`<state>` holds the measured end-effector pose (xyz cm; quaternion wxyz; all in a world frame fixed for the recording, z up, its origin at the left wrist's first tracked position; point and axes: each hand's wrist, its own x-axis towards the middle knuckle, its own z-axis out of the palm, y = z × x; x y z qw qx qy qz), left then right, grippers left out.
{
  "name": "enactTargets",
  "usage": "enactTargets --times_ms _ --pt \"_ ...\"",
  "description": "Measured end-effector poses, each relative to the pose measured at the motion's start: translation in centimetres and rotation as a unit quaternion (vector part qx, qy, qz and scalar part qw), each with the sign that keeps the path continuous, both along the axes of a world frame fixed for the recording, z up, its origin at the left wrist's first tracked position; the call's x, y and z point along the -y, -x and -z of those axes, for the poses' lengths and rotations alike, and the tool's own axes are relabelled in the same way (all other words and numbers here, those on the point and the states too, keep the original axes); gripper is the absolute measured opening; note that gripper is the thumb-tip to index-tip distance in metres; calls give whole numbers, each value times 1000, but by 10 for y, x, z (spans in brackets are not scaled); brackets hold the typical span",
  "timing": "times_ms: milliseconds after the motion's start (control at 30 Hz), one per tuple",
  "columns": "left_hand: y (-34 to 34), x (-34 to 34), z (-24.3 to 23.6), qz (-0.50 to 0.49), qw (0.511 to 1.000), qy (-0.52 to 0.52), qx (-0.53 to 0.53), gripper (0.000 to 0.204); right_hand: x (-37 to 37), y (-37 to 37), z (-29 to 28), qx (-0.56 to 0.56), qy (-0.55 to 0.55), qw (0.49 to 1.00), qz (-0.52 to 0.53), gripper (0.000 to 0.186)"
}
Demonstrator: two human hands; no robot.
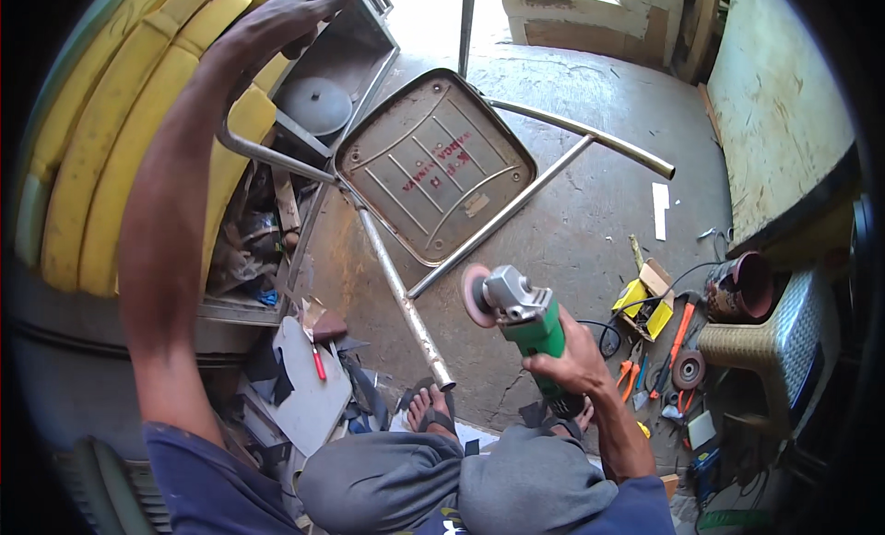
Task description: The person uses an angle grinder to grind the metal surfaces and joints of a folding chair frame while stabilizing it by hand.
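My right hand (573,355) is wrapped round the green body of an angle grinder (535,328). The grinder's reddish-brown disc (476,295) faces left, apart from the chair. A metal chair frame (392,268) with bare and rusty tubes lies tilted in front of me. The underside of its square seat pan (438,166) shows, with red lettering and raised ribs. My left arm reaches far up and forward. My left hand (300,19) appears closed on the frame's bent tube at the upper left; my wrist partly hides this contact.
Yellow cushions (120,157) are stacked at left, beside a metal rack with a round grey lid (315,105). Scraps and a grey board (300,383) lie below. At right are pliers (629,376), a hammer (676,341), a yellow box (643,305), a rusty can (740,286) and a stool (770,341).
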<state>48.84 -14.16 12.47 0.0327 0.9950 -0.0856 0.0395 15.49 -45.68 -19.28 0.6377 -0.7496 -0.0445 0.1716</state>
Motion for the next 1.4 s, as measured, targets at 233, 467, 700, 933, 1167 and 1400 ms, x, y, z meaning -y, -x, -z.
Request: enactTargets --times_ms 233,467,700,933,1167,1400 --pt "76 -41 12 17 994 -11 107 61 38 29 2 -49 13 991 122 67" --pt "41 18 6 -78 968 -229 68 41 67 59 -11 -77 -92 963 243 61" --pt "3 91 -10 -176 976 -118 -55 23 134 54 -29 15 -20 927 373 61" --pt "30 85 -14 -75 990 -120 -26 19 116 1 -119 169 394 854 296 74" --pt "43 90 -3 32 997 -68 -17 23 74 -86 -151 110 664 721 168 84" --pt "64 81 -3 41 991 121 -30 21 -85 -62 -100 39 622 780 -61 96"
